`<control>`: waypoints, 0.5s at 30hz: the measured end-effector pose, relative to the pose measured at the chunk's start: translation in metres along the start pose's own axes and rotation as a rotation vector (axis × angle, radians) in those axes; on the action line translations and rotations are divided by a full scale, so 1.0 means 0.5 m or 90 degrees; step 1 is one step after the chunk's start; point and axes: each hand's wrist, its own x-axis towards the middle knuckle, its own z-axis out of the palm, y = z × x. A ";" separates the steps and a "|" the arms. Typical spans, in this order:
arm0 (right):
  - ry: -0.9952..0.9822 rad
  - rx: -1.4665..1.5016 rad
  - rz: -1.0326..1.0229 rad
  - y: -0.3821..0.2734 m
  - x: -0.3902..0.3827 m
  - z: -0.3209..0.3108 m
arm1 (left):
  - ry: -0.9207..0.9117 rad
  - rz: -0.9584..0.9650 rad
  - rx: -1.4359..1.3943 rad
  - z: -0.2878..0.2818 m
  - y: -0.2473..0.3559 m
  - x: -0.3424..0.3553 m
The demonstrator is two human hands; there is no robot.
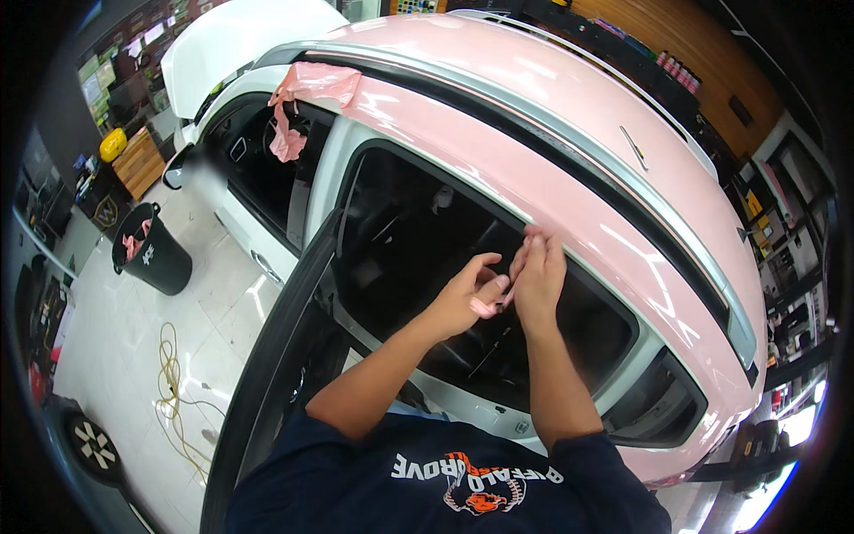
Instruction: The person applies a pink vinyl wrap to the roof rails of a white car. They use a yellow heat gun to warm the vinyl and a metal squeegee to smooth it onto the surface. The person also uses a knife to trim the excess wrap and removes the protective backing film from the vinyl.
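Head view: at centre, before the dark opening (400, 240), left hand (464, 295) is gripping a pink scrap (483, 308); right hand (540, 276), fingers straight, grip unclear, is meeting the pink roof edge (509, 184).

The left hand (466, 295) curls partway, just beside the straighter right hand (540, 278).

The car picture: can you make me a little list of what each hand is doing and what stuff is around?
Car: white body, pink roof
Left hand: curled, holding a small pink piece
Right hand: at the roof's edge; touching or not is hard to tell
Pink sheet: loose, hanging by the front side window
Bin: black, pink scraps inside
Cord: yellow, looped on the floor
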 end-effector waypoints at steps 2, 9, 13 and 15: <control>0.037 0.067 -0.044 -0.044 0.044 0.034 | -0.111 -0.091 -0.209 0.009 0.075 0.014; 0.076 -0.227 -0.351 -0.115 0.166 0.123 | -0.065 0.015 -0.133 0.021 0.308 0.198; 0.150 -0.137 -0.381 -0.158 0.248 0.174 | -0.035 0.129 0.014 0.027 0.407 0.252; 0.179 -0.195 -0.504 -0.164 0.277 0.210 | 0.008 0.194 0.019 -0.008 0.411 0.243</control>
